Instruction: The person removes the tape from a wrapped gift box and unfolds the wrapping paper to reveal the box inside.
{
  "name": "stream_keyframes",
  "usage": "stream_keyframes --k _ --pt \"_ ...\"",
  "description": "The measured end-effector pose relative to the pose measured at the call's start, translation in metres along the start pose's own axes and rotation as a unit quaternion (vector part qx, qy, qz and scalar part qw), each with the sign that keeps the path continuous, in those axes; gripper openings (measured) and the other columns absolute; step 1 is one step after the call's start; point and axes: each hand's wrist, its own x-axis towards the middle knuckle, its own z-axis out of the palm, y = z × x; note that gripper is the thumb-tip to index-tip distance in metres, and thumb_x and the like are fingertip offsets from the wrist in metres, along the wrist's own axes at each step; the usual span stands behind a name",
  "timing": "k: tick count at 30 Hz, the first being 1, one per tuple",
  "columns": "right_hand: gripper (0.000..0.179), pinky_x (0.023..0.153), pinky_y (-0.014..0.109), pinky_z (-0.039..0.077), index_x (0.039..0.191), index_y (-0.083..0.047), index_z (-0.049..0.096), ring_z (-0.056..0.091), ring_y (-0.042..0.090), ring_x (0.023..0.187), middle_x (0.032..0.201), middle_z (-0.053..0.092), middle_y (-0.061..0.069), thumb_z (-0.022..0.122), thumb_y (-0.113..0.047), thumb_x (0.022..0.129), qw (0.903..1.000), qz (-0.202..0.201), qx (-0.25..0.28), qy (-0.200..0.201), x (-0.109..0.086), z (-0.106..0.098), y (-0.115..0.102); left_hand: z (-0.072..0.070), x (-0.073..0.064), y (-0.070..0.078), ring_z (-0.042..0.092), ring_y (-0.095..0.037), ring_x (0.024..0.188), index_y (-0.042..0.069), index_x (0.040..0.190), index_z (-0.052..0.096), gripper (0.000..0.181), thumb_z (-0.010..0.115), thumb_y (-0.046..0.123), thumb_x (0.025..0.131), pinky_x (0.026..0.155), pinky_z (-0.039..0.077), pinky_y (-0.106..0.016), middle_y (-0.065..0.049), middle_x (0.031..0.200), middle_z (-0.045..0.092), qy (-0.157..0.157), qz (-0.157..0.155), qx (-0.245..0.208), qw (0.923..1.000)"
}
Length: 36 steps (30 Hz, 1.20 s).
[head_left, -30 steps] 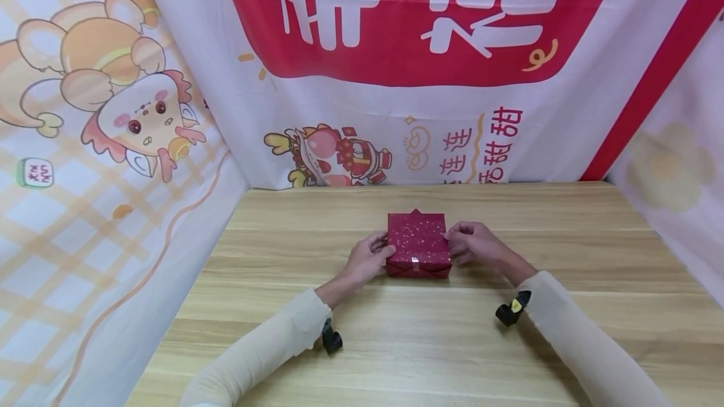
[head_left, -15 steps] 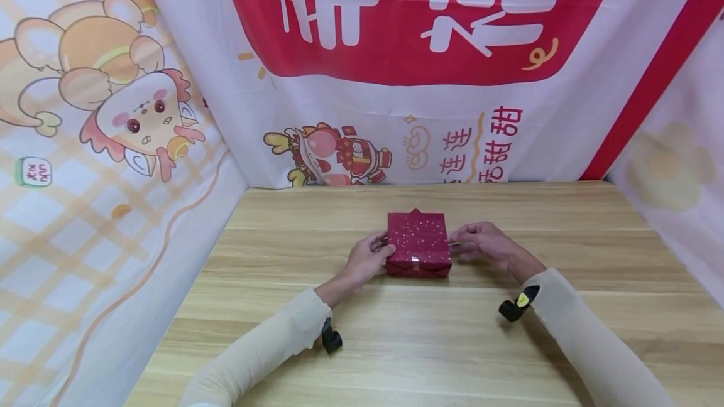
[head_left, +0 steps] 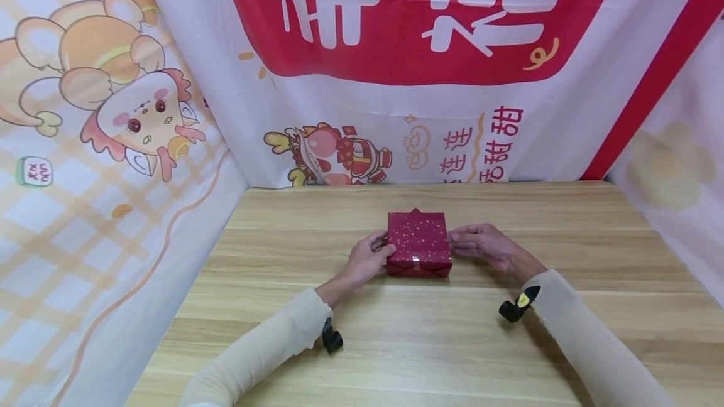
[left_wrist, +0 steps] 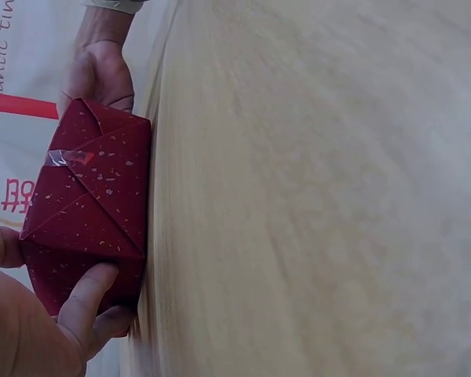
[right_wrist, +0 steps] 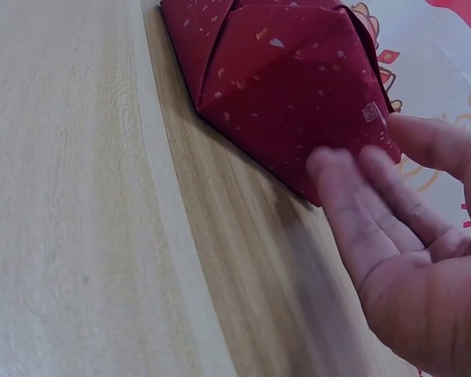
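A gift box [head_left: 418, 237] wrapped in dark red, flecked paper sits on the wooden table. Clear tape [left_wrist: 69, 158] fastens the folded flaps on its near end. At the box's left side, my left hand [head_left: 364, 259] holds it, thumb at the top edge and fingers against the side wall. My right hand [head_left: 485, 245] is at the opposite side. In the right wrist view, its fairly straight fingers [right_wrist: 353, 204] touch the paper of that side, and the thumb [right_wrist: 432, 141] lies at the upper edge.
The wooden table [head_left: 396, 344] reaches back to a white and red printed cloth [head_left: 441, 68]. Another printed cloth [head_left: 51, 269] hangs along the left side. Each wrist wears a small black camera, one below the left sleeve [head_left: 332, 338].
My right hand has drawn slightly back from the box's top right edge, and its fingers have straightened against the side. The left hand and the box have stayed in place.
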Motion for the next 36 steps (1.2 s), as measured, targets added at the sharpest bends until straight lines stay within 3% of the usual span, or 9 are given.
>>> stream_keyframes --k 3,7,12,16,19,22,25,36 --pt "0.055 0.104 0.034 0.051 0.14 0.012 0.041 0.068 0.015 0.108 0.12 0.071 0.007 0.062 -0.014 0.096 0.9999 -0.004 0.003 -0.009 0.0 0.001 0.001 -0.001 0.0 0.001 0.055 -0.03 0.129 0.01 0.151 0.037 0.061 0.062 0.024 0.097 0.1 0.054 -0.038 -0.012 0.147 0.05 0.004 0.003 0.018 0.9998" --pt "0.054 0.104 0.035 0.051 0.141 0.012 0.039 0.068 0.015 0.107 0.118 0.071 0.005 0.06 -0.013 0.097 0.9999 -0.001 0.007 -0.013 0.001 0.001 0.0 -0.005 0.004 0.007 0.048 -0.029 0.137 0.009 0.15 0.038 0.064 0.064 0.03 0.095 0.113 0.043 -0.042 -0.013 0.15 0.047 0.025 0.016 0.068 0.9972" --pt "0.053 0.104 0.038 0.052 0.14 0.012 0.041 0.068 0.017 0.108 0.119 0.071 0.007 0.059 -0.015 0.098 0.9998 -0.005 -0.005 -0.019 0.002 0.0 0.0 -0.012 0.018 0.019 0.044 -0.03 0.14 0.015 0.151 0.036 0.067 0.062 0.041 0.095 0.114 0.042 -0.047 -0.011 0.155 0.041 0.037 0.033 0.129 0.9904" --pt "0.053 0.104 0.039 0.051 0.141 0.01 0.04 0.067 0.018 0.111 0.123 0.07 0.008 0.057 -0.018 0.1 0.9997 -0.003 -0.007 -0.025 0.004 -0.003 0.001 -0.015 0.035 0.027 0.042 -0.032 0.141 0.021 0.15 0.039 0.062 0.06 0.043 0.096 0.115 0.04 -0.049 -0.009 0.156 0.04 0.026 0.079 0.218 0.9725" --pt "0.054 0.104 0.038 0.052 0.142 0.008 0.04 0.067 0.019 0.112 0.125 0.068 0.009 0.057 -0.021 0.1 0.9997 0.001 -0.003 -0.025 0.005 -0.004 0.001 -0.015 0.047 0.034 0.045 -0.029 0.139 0.02 0.146 0.047 0.052 0.059 0.037 0.098 0.115 0.04 -0.047 -0.007 0.151 0.048 0.001 0.12 0.263 0.9572" --pt "0.055 0.103 0.038 0.052 0.142 0.007 0.041 0.066 0.02 0.114 0.129 0.066 0.011 0.058 -0.023 0.1 0.9995 -0.002 -0.004 -0.031 0.006 -0.004 0.001 -0.017 0.057 0.037 0.051 -0.024 0.133 0.016 0.139 0.055 0.043 0.06 0.028 0.098 0.114 0.042 -0.042 -0.005 0.143 0.057 -0.03 0.137 0.274 0.9515" --pt "0.055 0.104 0.039 0.052 0.142 0.007 0.042 0.065 0.021 0.116 0.132 0.064 0.013 0.057 -0.025 0.1 0.9993 -0.006 -0.004 -0.036 0.006 -0.002 0.001 -0.019 0.062 0.038 0.056 -0.022 0.128 0.016 0.135 0.059 0.038 0.061 0.023 0.097 0.111 0.046 -0.039 -0.004 0.137 0.061 -0.039 0.13 0.28 0.9504" --pt "0.054 0.103 0.036 0.052 0.143 0.005 0.042 0.063 0.019 0.12 0.141 0.056 0.016 0.052 -0.029 0.102 0.9992 0.002 0.016 -0.037 0.006 -0.004 0.003 -0.025 0.064 0.035 0.062 -0.019 0.117 0.018 0.129 0.064 0.038 0.068 0.028 0.093 0.104 0.051 -0.036 -0.003 0.127 0.068 -0.024 0.119 0.318 0.9403"
